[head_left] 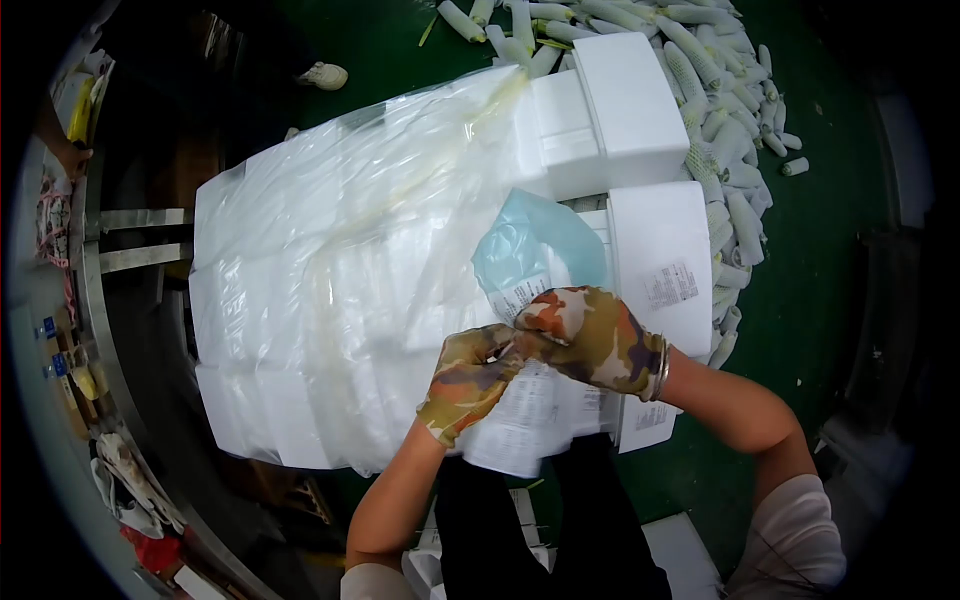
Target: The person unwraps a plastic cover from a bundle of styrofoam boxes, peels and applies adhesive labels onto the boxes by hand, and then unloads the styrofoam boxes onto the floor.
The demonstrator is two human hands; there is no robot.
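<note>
Both my hands wear camouflage-patterned work gloves and meet above white foam boxes (630, 110). Closed in a pinch, my left hand (470, 380) grips a strip of printed labels (522, 425) that hangs down below the gloves. My right hand (595, 340) has its fingers curled together on the same strip, fingertips touching the left glove's. A pale blue, curling piece (545, 232), apparently the strip's backing, extends past my hands over the boxes. The exact contact between the fingertips is hidden. Printed labels (672, 286) are on the right-hand box.
Clear plastic film (330, 230) covers much of the boxes. Corn cobs in white net sleeves (740, 180) lie piled on the green floor (825, 230). A metal-edged bench (120, 390) holding assorted items curves along the left. Another person's shoe (325, 76) shows at the top.
</note>
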